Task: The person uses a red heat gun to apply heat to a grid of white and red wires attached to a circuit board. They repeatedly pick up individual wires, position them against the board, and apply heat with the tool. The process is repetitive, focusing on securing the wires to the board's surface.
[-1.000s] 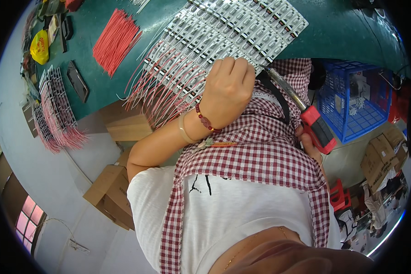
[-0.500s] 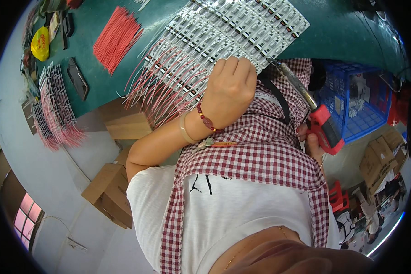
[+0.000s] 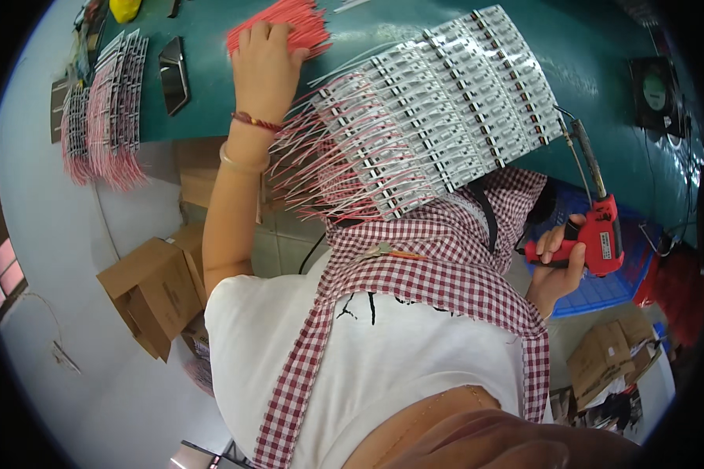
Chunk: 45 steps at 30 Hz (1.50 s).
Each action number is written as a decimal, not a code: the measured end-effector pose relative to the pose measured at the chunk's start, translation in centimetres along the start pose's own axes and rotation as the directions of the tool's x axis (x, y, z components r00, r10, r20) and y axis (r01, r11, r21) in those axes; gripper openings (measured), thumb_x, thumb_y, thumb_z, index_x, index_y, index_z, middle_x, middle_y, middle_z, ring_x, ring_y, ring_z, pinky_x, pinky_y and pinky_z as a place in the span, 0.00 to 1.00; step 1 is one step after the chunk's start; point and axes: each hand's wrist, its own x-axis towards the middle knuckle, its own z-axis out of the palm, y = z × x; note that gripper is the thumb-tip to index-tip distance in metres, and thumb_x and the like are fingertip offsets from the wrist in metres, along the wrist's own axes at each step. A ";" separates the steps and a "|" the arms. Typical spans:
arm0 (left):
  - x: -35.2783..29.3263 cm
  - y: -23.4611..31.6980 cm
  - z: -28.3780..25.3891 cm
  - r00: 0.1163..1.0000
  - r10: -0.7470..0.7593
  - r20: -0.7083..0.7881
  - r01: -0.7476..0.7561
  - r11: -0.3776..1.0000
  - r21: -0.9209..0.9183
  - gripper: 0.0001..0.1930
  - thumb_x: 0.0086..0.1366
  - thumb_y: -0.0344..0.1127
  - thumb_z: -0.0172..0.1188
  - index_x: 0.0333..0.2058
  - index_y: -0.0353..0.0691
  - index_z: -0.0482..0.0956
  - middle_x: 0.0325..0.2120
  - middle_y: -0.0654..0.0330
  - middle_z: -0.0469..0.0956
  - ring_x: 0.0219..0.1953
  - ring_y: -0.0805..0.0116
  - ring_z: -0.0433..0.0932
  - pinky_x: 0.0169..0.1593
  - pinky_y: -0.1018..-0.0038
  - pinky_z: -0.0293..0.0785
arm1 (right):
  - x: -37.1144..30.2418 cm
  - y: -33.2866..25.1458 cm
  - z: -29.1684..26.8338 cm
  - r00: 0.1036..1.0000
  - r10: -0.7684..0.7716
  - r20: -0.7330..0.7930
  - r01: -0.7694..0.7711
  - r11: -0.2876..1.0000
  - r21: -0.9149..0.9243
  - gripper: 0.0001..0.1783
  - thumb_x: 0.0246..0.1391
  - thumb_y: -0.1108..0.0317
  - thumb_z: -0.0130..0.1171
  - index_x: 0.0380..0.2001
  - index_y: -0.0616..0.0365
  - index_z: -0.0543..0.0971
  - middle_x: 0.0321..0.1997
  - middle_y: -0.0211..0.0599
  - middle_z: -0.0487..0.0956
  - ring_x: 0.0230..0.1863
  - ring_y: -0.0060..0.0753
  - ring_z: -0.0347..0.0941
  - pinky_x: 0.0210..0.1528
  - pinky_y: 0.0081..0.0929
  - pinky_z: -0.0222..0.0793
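My left hand (image 3: 266,66) lies over a pile of red wires (image 3: 309,27) on the bench, fingers slightly bent and thumb apart; no wire shows lifted in it. A red and black soldering gun (image 3: 604,238) is gripped in my right hand (image 3: 559,254), its long metal barrel pointing up and its tip at the right edge of a panel of circuit boards (image 3: 446,117). The white panel has rows of small parts. Red and white wires (image 3: 328,172) stick out from its left side and hang past the bench edge.
Wired board strips (image 3: 113,102) hang over the bench edge at left, near a black phone-like slab (image 3: 174,76). A yellow bag (image 3: 123,8) sits at far left. Below are cardboard boxes (image 3: 160,289) and a blue crate (image 3: 602,295). A dark device (image 3: 655,98) stands at right.
My left hand has moved from the panel's lower edge up and left to the red wires. The soldering gun has been raised to the panel's right edge. The view has shifted.
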 end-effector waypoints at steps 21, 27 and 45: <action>0.6 -3.8 2.3 0.998 0.008 -0.068 -0.012 0.998 -0.060 0.07 0.60 0.33 0.57 0.36 0.39 0.74 0.32 0.58 0.74 0.37 0.56 0.71 0.42 0.63 0.66 | 1.5 -0.9 2.6 1.000 -0.022 0.018 0.021 0.999 0.033 0.21 0.62 0.58 0.46 0.49 0.66 0.65 0.22 0.34 0.68 0.17 0.20 0.60 0.23 0.20 0.62; 1.8 -3.2 -1.5 0.971 -0.237 -0.025 0.168 0.756 -0.632 0.09 0.68 0.34 0.52 0.41 0.34 0.72 0.32 0.63 0.74 0.33 0.70 0.72 0.40 0.72 0.71 | 1.4 -0.9 2.6 1.000 -0.024 0.016 0.023 0.999 0.039 0.21 0.62 0.58 0.46 0.49 0.66 0.65 0.22 0.35 0.68 0.17 0.20 0.60 0.22 0.20 0.62; 2.6 5.6 0.2 0.930 -0.351 -0.110 -0.040 0.200 -0.979 0.17 0.72 0.36 0.45 0.54 0.32 0.68 0.32 0.63 0.73 0.35 0.75 0.73 0.41 0.77 0.72 | 1.3 -1.7 3.7 1.000 -0.001 -0.028 0.002 0.999 0.035 0.22 0.62 0.58 0.47 0.48 0.67 0.65 0.21 0.35 0.68 0.15 0.20 0.59 0.21 0.20 0.61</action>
